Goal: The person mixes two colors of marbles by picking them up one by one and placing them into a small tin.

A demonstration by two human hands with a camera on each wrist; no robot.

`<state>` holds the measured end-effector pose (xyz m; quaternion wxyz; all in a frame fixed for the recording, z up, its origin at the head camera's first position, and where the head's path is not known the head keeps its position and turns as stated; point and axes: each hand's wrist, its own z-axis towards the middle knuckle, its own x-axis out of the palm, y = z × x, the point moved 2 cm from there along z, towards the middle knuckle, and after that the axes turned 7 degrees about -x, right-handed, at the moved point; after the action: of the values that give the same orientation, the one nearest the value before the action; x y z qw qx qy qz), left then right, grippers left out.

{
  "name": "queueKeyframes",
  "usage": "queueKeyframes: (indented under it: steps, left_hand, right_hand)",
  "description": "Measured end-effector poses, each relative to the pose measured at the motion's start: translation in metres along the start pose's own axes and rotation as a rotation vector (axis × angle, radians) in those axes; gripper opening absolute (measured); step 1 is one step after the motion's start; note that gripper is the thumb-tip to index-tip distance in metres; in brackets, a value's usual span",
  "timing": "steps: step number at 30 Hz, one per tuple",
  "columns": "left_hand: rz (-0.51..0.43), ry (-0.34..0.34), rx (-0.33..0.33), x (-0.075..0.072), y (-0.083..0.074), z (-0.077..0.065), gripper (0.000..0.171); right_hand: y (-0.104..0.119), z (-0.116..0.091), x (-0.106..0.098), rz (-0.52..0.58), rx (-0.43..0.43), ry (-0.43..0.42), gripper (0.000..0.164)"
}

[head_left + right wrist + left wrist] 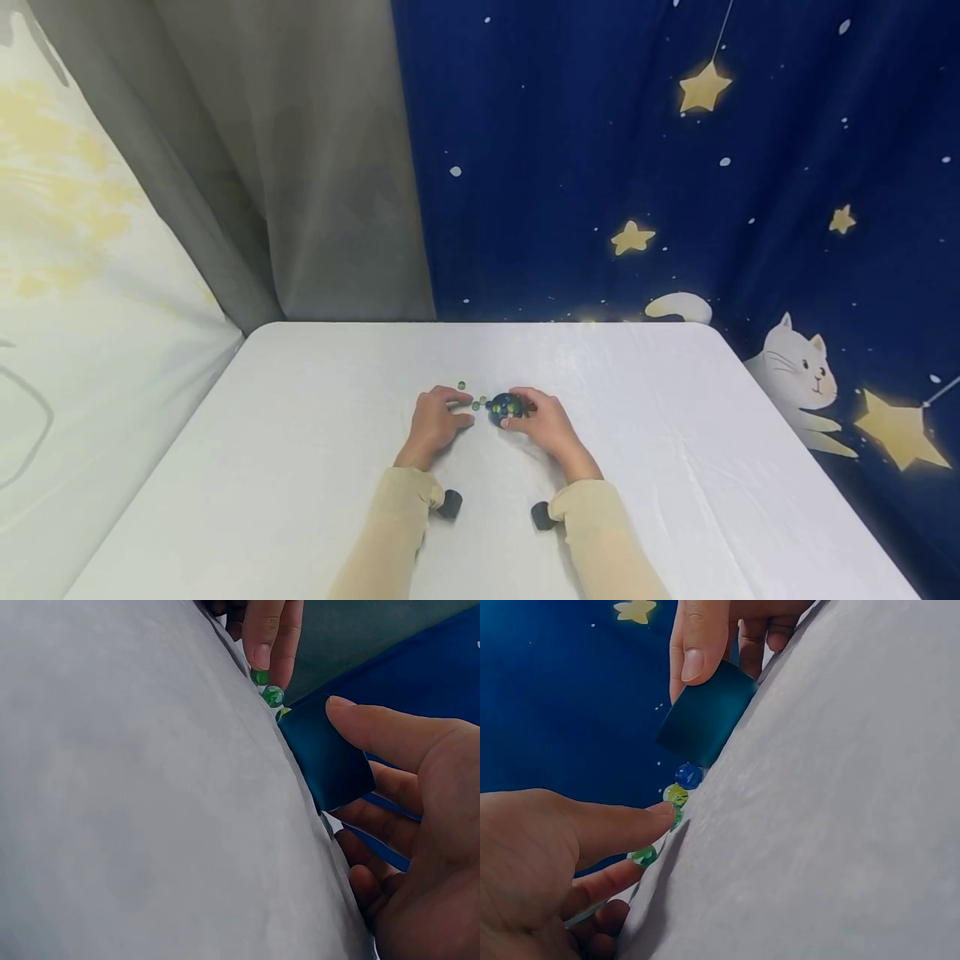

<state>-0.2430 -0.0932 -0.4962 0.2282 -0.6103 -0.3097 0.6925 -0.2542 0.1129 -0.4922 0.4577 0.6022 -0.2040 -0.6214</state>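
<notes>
My right hand [549,425] grips a small round dark-blue cup [328,754] by its sides, thumb on the near side and fingers on the far side. Green and blue marbles [507,407] show inside it from above. In the left wrist view the cup's smooth teal wall [709,712] rests low at the tabletop. My left hand [437,421] lies to the left, thumb and forefinger spread apart beside loose glass marbles. Among these are a blue marble [688,776] by the cup, a yellow-green one [676,795] and a green one [644,856] near the fingers.
A white cloth covers the table [315,517]. One green marble [461,385] sits apart, beyond the left fingertips. Black blocks [450,504] are worn at both cuffs. A grey curtain [337,167] and a blue starry curtain [555,167] hang behind the far edge.
</notes>
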Motion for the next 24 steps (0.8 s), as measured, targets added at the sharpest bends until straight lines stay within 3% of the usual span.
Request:
queueKeyframes:
  steps: [14, 24]
  left_hand:
    - [-0.01, -0.01, -0.019, 0.0028, 0.0015, -0.0016, 0.027]
    - [-0.099, -0.023, 0.012, -0.0025, 0.0, -0.0012, 0.027]
  right_hand:
    - [-0.0024, -0.0016, 0.0015, 0.0, 0.009, -0.004, 0.054]
    - [-0.0024, -0.0008, 0.0017, 0.001, -0.003, -0.008, 0.054]
